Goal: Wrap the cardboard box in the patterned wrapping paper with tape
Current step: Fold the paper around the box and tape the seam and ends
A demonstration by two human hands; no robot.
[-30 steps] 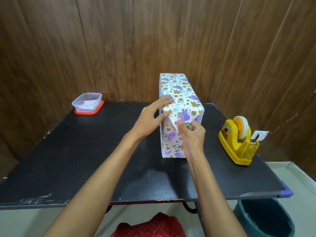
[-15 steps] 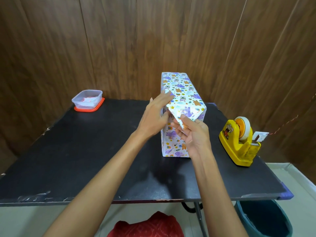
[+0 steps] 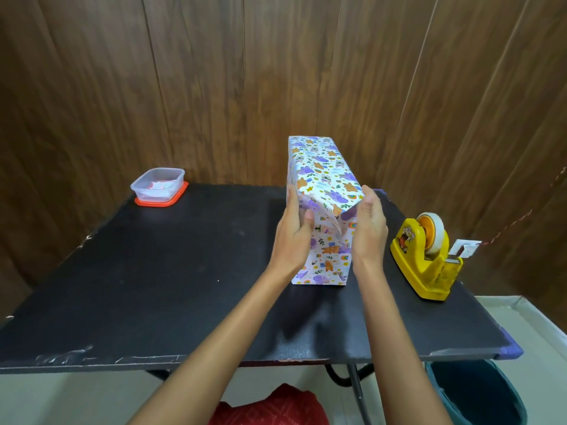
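**Papered box held between two flat hands**

The rectangular cardboard box (image 3: pixel 319 179), covered in glossy white wrapping paper (image 3: pixel 329 256) printed with purple and orange animals, stands right of centre on the matte black table (image 3: pixel 184 271). A creased flap is folded down its near face.

The left hand (image 3: pixel 291 237) lies along the left edge, fingers straight and together, thumb on the near face. The right hand (image 3: pixel 369 231) flanks the right edge, fingers straight and together.

A yellow plastic tape dispenser (image 3: pixel 426 262) sits near on the right. A clear plastic tub (image 3: pixel 158 185) sits at the far left.

One wrapped box (image 3: pixel 325 176) is standing on one table (image 3: pixel 184 286); two hands, left hand (image 3: pixel 291 240) and right hand (image 3: pixel 369 231), are flanking it, one tape dispenser (image 3: pixel 426 262) sitting right of it, one container (image 3: pixel 158 187) left of it
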